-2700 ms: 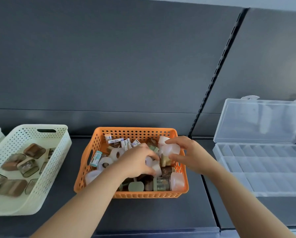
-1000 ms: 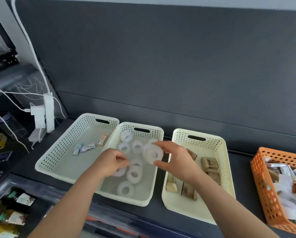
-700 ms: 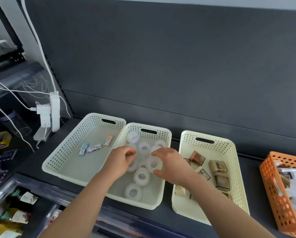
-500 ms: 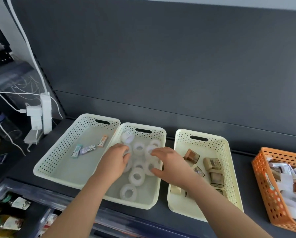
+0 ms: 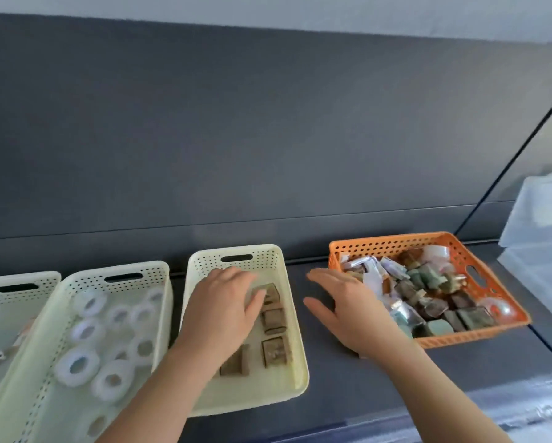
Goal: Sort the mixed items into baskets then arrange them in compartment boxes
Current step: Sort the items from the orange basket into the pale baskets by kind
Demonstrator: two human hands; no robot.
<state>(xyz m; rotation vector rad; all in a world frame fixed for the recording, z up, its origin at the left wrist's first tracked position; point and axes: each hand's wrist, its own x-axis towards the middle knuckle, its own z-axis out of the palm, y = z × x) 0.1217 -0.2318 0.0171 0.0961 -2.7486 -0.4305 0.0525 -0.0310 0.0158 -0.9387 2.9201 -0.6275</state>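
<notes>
My left hand (image 5: 218, 310) hung spread over the cream basket (image 5: 295, 359) at centre; my right hand (image 5: 345, 306), spread and empty, neared the orange basket (image 5: 505, 310) at right, risking snagging loose packets.

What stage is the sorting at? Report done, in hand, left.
Done: tape rolls fill one cream basket; brown boxes lie in the next.
In hand: nothing; left hand and right hand are open.
Left: the full orange basket; the compartment box looks unfilled.
</notes>
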